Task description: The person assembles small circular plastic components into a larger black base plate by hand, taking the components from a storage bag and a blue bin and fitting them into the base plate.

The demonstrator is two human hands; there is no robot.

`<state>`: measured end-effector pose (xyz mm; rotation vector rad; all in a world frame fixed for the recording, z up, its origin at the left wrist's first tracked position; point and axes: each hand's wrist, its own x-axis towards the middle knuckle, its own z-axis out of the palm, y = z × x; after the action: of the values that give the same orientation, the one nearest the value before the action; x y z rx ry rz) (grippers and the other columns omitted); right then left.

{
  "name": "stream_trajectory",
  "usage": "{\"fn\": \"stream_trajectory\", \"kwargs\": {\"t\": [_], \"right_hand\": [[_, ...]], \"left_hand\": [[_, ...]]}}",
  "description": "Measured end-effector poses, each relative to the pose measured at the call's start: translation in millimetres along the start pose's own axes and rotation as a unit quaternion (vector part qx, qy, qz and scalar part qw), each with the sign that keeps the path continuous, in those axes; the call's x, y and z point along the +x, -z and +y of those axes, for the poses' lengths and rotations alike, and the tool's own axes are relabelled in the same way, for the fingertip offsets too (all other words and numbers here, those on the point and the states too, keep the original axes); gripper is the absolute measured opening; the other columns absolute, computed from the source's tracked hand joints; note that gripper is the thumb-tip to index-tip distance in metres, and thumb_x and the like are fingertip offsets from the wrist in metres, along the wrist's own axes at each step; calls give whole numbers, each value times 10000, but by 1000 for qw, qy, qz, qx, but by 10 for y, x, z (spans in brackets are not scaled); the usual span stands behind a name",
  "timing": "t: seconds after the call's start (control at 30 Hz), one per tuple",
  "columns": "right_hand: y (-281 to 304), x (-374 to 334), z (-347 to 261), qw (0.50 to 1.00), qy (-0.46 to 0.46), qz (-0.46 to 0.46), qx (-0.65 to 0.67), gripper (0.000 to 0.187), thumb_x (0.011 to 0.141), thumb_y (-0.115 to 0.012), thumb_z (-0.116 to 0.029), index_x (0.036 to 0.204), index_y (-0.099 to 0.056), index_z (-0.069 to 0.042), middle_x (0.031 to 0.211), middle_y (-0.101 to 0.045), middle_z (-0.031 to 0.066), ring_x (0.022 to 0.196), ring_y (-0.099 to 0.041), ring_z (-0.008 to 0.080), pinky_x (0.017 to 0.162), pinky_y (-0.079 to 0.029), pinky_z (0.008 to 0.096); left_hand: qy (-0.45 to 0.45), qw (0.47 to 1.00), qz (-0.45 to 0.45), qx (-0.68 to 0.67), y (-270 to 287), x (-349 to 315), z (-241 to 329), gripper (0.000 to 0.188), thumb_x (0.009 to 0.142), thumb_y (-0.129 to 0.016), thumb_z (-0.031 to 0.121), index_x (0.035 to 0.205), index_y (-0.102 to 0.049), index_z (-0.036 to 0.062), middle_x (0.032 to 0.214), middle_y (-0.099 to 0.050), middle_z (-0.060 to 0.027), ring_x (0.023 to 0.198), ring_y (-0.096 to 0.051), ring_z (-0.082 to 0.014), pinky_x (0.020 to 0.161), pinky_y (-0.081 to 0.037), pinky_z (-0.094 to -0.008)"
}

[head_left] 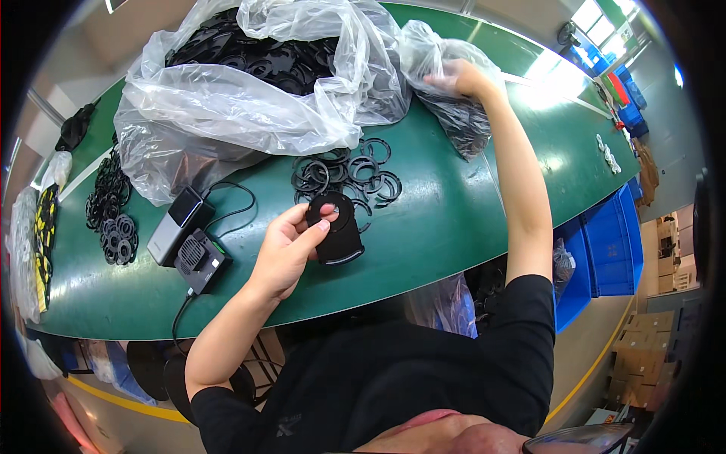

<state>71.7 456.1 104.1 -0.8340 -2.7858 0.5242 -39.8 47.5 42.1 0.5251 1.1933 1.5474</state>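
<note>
Green workbench (454, 227) stretching from the near edge up to the far right corner, blue bins (609, 242) off its right end. Largest on it, toward the far left corner: a big clear plastic bag (249, 98) slumped open, heaped with black plastic parts. Beside it at the far edge, a smaller clear bag (454, 91) of black rings, gripped at the top by the right hand (457, 76), fingers closed in the film. Mid-table, a loose scatter of black open rings (352, 174). Near the left edge, more stacked black rings (113, 219), plus a grey box and a small black cabled device (198, 261). Just above the near edge, left hand (291, 246) pinching a black round-topped plastic holder (336, 231), thumb on its face, fingers behind. Likely light, stiff, smooth moulded plastic; best held by the rim, not the thin slotted base.
</note>
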Motion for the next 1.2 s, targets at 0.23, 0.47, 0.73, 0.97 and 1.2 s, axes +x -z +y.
{"fn": "stream_trajectory", "kwargs": {"t": [0.23,0.47,0.73,0.97,1.2], "right_hand": [[-68,255,325,996,-19,-15,-88,565,694,-696,-537,1013,-658,-73,924,-664,166,855,-618,296,778,-453,378],[-97,275,230,994,-25,-12,-103,460,698,-719,-419,985,-661,-64,914,-662,174,844,-617,327,778,-466,378],[-120,231,548,972,-69,167,-153,384,711,-646,-147,1080,-629,-43,1035,-637,183,1001,-591,331,856,-468,362],[163,-256,280,930,-124,227,260,255,807,-655,-193,986,-663,-11,830,-684,50,635,-601,88,565,-476,221],[-32,-1007,-897,895,-15,159,417,287,864,-603,-152,1073,-592,44,892,-668,95,641,-608,100,578,-476,196]], "left_hand": [[17,999,-11,25,28,-9,4,241,875,-566,75,1104,-562,1,1056,-610,-60,937,-571,-91,732,-492,-227],[4,1000,-16,17,24,-35,7,254,873,-563,50,1120,-561,-11,1061,-608,-62,958,-566,-103,852,-448,-239],[14,1000,-4,0,-3,-15,11,244,911,-522,110,1129,-552,6,1053,-607,-65,983,-559,-110,801,-486,-268],[-10,999,1,-48,-24,-27,24,255,935,-490,155,1147,-541,23,1064,-610,-60,942,-592,-124,759,-522,-297],[-29,999,4,-29,5,-36,-73,294,941,-489,173,1192,-506,22,1056,-628,-58,872,-607,-89,683,-500,-210]]}}
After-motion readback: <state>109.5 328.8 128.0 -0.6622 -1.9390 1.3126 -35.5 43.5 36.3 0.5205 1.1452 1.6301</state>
